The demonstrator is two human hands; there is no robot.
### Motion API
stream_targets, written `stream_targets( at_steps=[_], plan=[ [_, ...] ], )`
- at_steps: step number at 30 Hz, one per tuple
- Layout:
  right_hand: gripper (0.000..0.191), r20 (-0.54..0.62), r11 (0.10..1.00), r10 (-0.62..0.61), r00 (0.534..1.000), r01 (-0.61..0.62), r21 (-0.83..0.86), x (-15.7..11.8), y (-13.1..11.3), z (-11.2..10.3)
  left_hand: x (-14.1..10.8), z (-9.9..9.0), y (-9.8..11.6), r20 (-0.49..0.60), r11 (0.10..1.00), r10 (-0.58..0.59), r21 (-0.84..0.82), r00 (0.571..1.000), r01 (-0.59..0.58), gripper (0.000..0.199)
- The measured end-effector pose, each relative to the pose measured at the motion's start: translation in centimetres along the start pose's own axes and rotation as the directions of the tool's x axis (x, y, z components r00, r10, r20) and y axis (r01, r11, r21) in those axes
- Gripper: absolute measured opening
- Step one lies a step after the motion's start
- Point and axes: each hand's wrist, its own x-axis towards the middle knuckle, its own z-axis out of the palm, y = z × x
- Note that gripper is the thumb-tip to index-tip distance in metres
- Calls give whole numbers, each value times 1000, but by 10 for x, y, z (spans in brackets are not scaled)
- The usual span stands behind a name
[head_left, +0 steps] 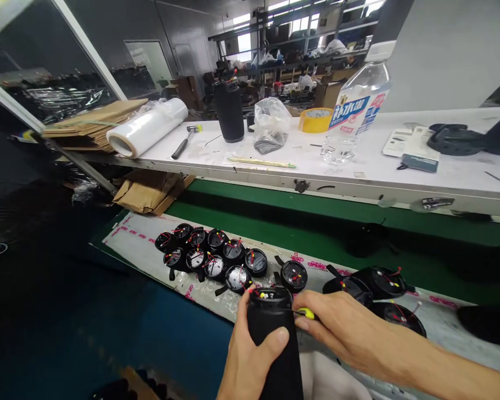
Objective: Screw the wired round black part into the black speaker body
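Note:
My left hand (254,355) is wrapped round a black cylinder (277,333) that looks like a fabric-covered speaker body, its thumb lying across the front. The cylinder stands nearly upright, and small red and yellow wire connectors show in its open top. My right hand (337,322) is closed on a yellow-handled tool (306,313) whose thin dark shaft reaches the cylinder's side just below the rim. Whether the tip goes under the fabric I cannot tell. Just beyond stands a round black part (294,274) with wires and a strap.
Several similar wired black parts (214,265) cluster left on the covered bench (129,233); more (386,282) lie right. Above runs a white shelf (208,153) with a plastic roll (150,128), black speaker (229,111), yellow tape (315,119) and bottle (356,111).

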Motion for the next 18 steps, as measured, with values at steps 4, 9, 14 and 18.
stream_targets(
  at_steps=[4,9,14,18],
  plan=[
    [44,11,999,-43,999,43,-14,2,3,7,-7,7,2,-61,991,-12,130,998,20,99],
    [45,-43,996,68,997,-65,59,-4,14,17,-10,19,4,-171,952,-21,297,985,72,101],
    [31,46,997,65,997,-67,39,-16,15,5,-7,39,-21,-65,978,78,199,995,-64,107],
    [19,87,998,37,996,-32,-59,-37,16,2,3,40,-44,163,983,50,168,985,-78,121]
  ],
)
